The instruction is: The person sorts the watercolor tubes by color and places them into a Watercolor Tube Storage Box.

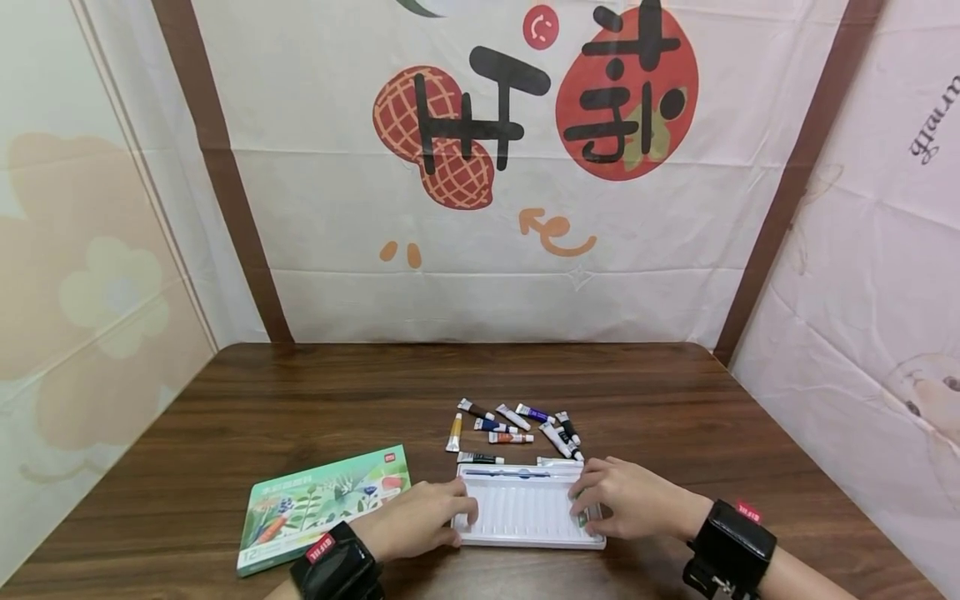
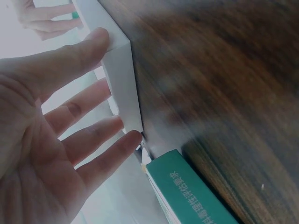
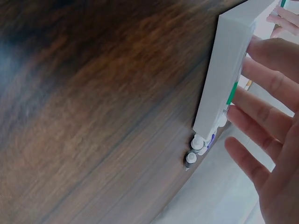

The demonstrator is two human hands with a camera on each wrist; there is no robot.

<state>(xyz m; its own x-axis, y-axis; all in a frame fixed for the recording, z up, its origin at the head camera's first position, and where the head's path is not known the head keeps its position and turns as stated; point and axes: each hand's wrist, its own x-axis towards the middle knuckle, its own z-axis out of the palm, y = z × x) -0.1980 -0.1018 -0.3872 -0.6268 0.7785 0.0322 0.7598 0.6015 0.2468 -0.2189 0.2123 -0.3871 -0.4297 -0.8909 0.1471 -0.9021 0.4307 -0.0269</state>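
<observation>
A white plastic tray (image 1: 517, 510) with ridged slots lies on the table between the two hands. A slim blue-handled paintbrush (image 1: 510, 474) lies in its far groove. My left hand (image 1: 427, 518) rests at the tray's left end, its fingers nearly straight and the thumb at the near corner. At the right end is my right hand (image 1: 626, 500), fingers extended over the rim. Under its fingertips a green-banded paint tube (image 3: 232, 93) shows at the tray's edge, partly hidden by the fingers. Several paint tubes (image 1: 512, 437) lie loose beyond the tray.
A green illustrated paint box (image 1: 318, 504) lies left of the tray, close to my left hand. The dark wooden table (image 1: 360, 383) ends at a printed cloth backdrop (image 1: 337, 242). Black straps with camera units (image 1: 731, 546) sit on both wrists.
</observation>
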